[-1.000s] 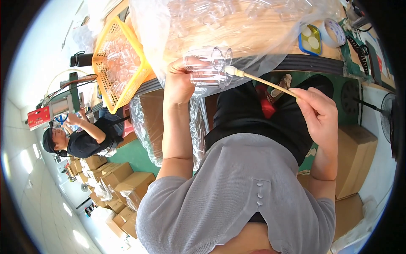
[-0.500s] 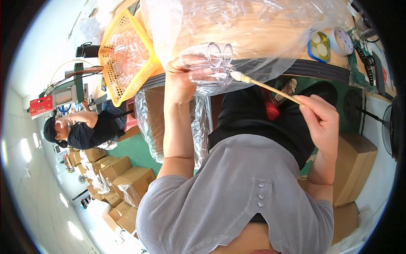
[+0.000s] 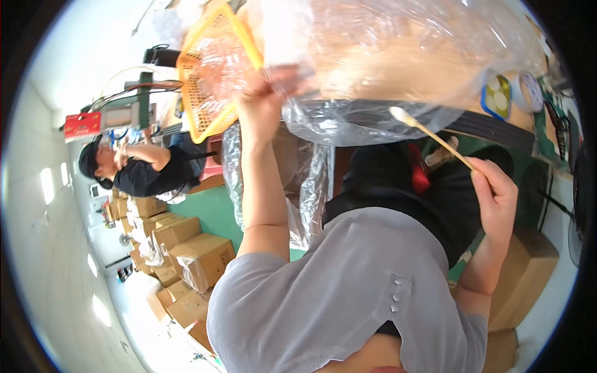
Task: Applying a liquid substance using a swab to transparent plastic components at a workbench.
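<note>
My right hand (image 3: 497, 189) is closed round the end of a thin wooden stick with a white tip (image 3: 439, 138). The stick slants up and left, its tip beside the table's front edge, touching nothing I can see. Further left, my left hand (image 3: 264, 93) is above the table edge, next to the yellow basket (image 3: 198, 118). Motion smears its fingers, so whether they hold anything is unclear. Clear plastic pieces (image 3: 221, 59) fill the basket. Clear plastic sheeting (image 3: 373, 121) spreads over the tabletop and hangs past its edge.
A blue-rimmed tray (image 3: 496, 97) with pale round pieces lies at the right beside a tape roll (image 3: 528, 92). Cardboard boxes (image 3: 202, 255) are stacked at the lower left. Another person (image 3: 143, 168) is at the left. A fan (image 3: 578, 199) stands far right.
My left hand, which held clear plastic cups near the white tip, has moved left and up toward the basket. The view has shifted; the stick stays in my right hand, apart from the cups.
</note>
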{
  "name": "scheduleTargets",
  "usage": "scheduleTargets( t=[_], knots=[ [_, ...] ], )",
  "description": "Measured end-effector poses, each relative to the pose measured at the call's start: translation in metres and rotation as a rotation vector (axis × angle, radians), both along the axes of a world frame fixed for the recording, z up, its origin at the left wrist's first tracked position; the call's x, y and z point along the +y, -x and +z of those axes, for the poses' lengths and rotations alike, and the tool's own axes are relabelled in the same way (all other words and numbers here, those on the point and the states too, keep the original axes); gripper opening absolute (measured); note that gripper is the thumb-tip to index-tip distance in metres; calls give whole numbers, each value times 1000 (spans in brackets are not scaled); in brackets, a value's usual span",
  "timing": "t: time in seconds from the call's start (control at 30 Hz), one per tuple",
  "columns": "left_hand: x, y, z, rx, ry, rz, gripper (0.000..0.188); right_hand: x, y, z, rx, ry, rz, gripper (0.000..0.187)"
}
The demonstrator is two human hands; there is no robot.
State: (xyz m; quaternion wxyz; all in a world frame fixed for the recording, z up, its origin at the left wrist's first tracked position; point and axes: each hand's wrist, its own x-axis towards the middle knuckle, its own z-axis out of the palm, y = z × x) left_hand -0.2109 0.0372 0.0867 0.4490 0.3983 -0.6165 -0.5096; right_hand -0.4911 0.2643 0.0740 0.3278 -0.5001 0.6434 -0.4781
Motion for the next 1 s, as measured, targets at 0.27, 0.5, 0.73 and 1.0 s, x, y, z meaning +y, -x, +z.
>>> scheduleTargets(
  t=[0.27, 0.5, 0.73, 1.0],
  knots=[
    [-116, -97, 16, -1276, 715, 558, 21, 13, 5, -18, -104, -47, -42, 15],
    [-53, 20, -44, -798, 764, 46, 18, 25, 12, -25, -137, -143, -140, 19],
    [-85, 92, -142, -862, 825, 186, 34, 30, 7, -27, -121, -96, -187, 21],
    [-89, 88, -107, -758, 599, 45, 17, 49, 15, -38, -191, -172, -252, 20]
  ],
)
